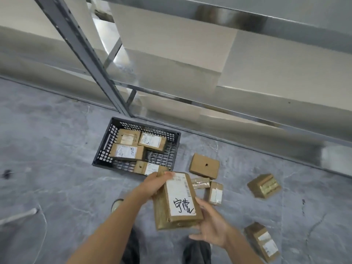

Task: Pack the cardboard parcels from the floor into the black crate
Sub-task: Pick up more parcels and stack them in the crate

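Observation:
A cardboard parcel (178, 201) with a white label and black handwriting is held in the air in front of me. My left hand (155, 184) grips its far left corner. My right hand (211, 227) supports its near right end from below, fingers curled under it. Beyond it the black crate (106, 149) stands on the floor with several labelled parcels inside. More parcels lie on the floor to the right: a plain one with a hole (204, 165), a small one (215, 193), a taped one (264, 185) and a labelled one (263, 242).
A grey metal shelving rack (106, 79) with large pale boxes rises directly behind the crate. The floor is grey concrete. My legs and a shoe (117, 204) show below the arms. A pale rod (18, 216) lies at the far left.

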